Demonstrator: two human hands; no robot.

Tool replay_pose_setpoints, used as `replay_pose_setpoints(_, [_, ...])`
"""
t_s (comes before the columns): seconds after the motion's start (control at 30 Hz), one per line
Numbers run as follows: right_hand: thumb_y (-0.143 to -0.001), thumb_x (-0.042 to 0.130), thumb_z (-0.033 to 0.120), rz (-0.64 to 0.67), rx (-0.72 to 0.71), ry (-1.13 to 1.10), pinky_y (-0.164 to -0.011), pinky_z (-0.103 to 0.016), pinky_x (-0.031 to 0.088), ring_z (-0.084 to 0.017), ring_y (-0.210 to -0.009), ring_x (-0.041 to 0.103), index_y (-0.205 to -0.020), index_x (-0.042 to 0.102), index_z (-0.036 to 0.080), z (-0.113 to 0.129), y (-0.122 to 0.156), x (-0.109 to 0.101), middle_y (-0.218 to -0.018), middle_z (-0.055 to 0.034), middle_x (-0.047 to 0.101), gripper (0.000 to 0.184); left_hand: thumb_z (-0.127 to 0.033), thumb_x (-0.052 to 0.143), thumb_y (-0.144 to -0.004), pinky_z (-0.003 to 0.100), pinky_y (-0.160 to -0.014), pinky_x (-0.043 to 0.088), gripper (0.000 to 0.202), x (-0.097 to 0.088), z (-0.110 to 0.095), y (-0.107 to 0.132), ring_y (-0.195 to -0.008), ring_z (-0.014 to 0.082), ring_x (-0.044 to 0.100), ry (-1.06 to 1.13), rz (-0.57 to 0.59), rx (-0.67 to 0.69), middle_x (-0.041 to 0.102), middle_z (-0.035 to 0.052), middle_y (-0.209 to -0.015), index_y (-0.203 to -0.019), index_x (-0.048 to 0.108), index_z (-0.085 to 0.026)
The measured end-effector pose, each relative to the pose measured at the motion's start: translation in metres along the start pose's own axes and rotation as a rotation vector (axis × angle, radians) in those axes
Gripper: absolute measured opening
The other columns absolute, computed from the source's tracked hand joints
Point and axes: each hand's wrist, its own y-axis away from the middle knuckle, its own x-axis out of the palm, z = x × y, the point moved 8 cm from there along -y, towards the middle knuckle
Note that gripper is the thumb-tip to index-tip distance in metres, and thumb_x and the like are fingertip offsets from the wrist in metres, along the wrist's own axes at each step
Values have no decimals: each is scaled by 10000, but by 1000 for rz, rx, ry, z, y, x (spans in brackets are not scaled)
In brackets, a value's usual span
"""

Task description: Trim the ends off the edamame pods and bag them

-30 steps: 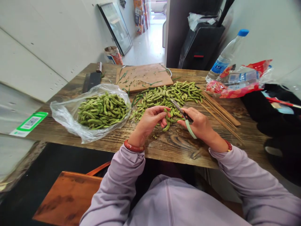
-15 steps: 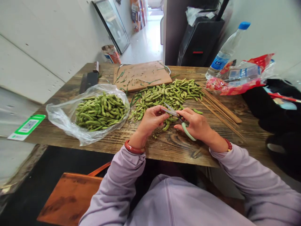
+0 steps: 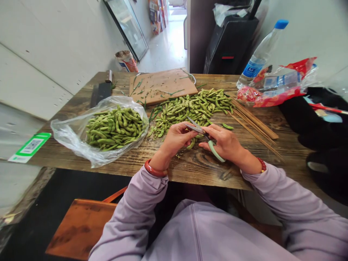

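Note:
In the middle of the head view, my right hand [image 3: 224,143] is closed around the pale green handles of a pair of scissors [image 3: 216,152]. Their blades are parted and point left, toward the fingertips of my left hand [image 3: 178,137]. That hand pinches thumb against fingers; whatever lies between them is hidden. Behind both hands spreads a loose heap of green edamame pods [image 3: 190,107], with small trimmed bits at its left side. More pods [image 3: 116,127] fill an open clear plastic bag [image 3: 69,127] to the left.
A wooden cutting board [image 3: 163,85] with green scraps lies at the back, a dark-bladed cleaver [image 3: 100,94] left of it. Wooden sticks [image 3: 255,121] lie to the right. Beyond them are a blue-capped bottle [image 3: 257,61] and a red-and-clear plastic package [image 3: 282,85].
The camera view has shifted slightly. Both hands keep nearly the same pose, the scissor blades still parted beside my left fingertips.

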Motion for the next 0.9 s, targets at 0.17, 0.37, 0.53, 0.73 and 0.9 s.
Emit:
replay_pose_setpoints(0.17, [-933,649,442,14,35,59,-713,-344,531,-254,-851,686,-1248,624,187,-3,0,0,-1000,-97,705,406,-334,847,-692,181,-408,373,266,-5,0,-1,-427,42,490,26,-36,-20,608,-32,-639,-808,709,-140])
replay_pose_setpoints(0.37, [-928,646,457,-76,103,25,-749,-373,555,-268,-891,688,-1268,611,202,-16,0,-6,-1037,-107,686,426,-250,868,-633,150,-409,353,259,-24,1,-3,-471,20,475,128,-193,5,648,-24,-709,-768,679,-135])
replay_pose_setpoints(0.53, [-908,676,461,-95,97,0,-710,-357,558,-231,-811,670,-1305,589,221,-16,0,-8,-1051,-94,668,472,-274,877,-632,163,-431,398,314,-24,4,-5,-484,48,534,284,-158,-46,604,-49,-653,-809,650,-147])
replay_pose_setpoints(0.73, [-880,711,466,-73,73,-12,-766,-372,568,-254,-895,678,-1318,588,210,-12,-1,-6,-1076,-98,663,522,-245,878,-646,157,-508,473,321,-19,5,-4,-533,54,589,354,-104,-91,682,-9,-702,-835,640,-141])
replay_pose_setpoints(0.9, [-877,713,477,-43,63,-52,-757,-377,566,-247,-866,678,-1329,580,209,-9,-1,-3,-1093,-104,660,543,-275,880,-649,165,-471,454,330,-13,4,-3,-507,64,588,287,-76,-87,693,3,-692,-821,638,-133])
